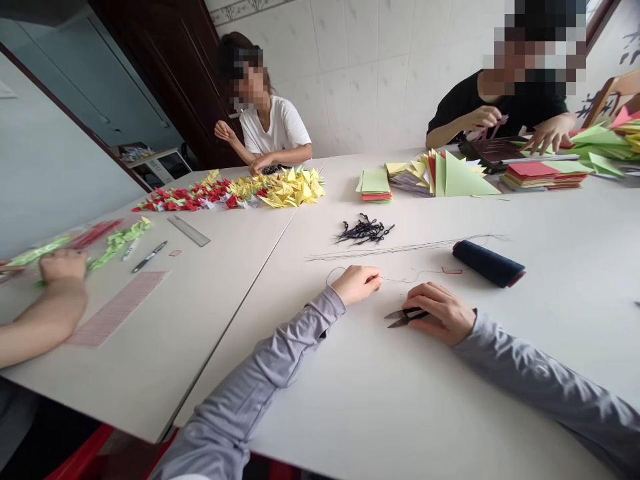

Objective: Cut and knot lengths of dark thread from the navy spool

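My left hand [357, 285] is closed in a pinch on a thin dark thread [336, 269], which loops behind it and trails right over the table. My right hand [440, 312] rests low over the table, wrapped round small thread snips [399, 319] whose blades point left and stand apart. Beyond my hands lie several long straight threads [390, 251] and a pile of short black knotted cords [366, 230]. A dark blue thread spool [487, 263] lies on its side beyond my right hand, with a small red piece [452, 271] beside it.
Folded paper pieces [295, 188] are heaped at the back left. Paper stacks [375, 185] stand at the back, near two people seated opposite. On the left, a person's arm [45, 327] reaches past a pink-lined strip [120, 308], a pen [149, 257] and a ruler [189, 231].
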The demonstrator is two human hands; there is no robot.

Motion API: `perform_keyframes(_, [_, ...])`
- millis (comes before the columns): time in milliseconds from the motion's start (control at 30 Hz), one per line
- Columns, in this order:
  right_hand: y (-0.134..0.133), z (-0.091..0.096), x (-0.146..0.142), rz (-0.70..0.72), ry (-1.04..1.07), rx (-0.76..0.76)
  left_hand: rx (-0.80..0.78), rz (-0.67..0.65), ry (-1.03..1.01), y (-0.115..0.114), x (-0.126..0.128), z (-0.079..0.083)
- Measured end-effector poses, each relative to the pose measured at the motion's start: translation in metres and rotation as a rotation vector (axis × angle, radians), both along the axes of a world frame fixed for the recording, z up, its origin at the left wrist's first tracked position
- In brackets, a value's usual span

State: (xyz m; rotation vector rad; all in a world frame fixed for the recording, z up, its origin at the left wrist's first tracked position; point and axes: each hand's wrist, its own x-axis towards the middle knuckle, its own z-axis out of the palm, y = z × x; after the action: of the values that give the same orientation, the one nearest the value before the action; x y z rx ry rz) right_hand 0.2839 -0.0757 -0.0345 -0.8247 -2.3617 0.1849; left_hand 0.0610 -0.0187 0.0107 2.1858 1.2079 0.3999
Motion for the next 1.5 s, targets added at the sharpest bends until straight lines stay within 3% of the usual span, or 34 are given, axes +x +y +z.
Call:
perform_keyframes(367, [-0.004,0.005,-0.007,0.015,0.144,-0.172,-0.015,-0.002,-0.021,0.0,-0.002,-0.002])
perform_keyframes(433, [-0.005,0.006,-0.007,-0.059,0.167,-0.169,-0.024,-0.005,-0.025,-0.001,-0.002,-0.002])
perform_keyframes(600, [-0.005,0.005,-0.003,-0.42,0.155,-0.15,-0.035,-0.01,-0.041,-0.003,-0.001,0.0])
perform_keyframes(733, [-0.007,0.006,-0.002,-0.551,0.085,-0.154,-0.034,-0.005,-0.039,-0.004,0.0,0.001])
perform_keyframes(933, [-0.009,0.009,-0.002,-0.521,0.013,-0.176,-0.035,0.004,-0.047,-0.004,0.0,0.0])
perform_keyframes(1133, [-0.002,0.001,0.001,-0.481,-0.091,-0.127,-0.023,-0.005,-0.047,-0.002,-0.002,-0.002])
perform_keyframes(1500, [-0.004,0.0,-0.002,-0.589,-0.181,-0.058,-0.057,-0.033,-0.094,0.002,-0.002,-0.008])
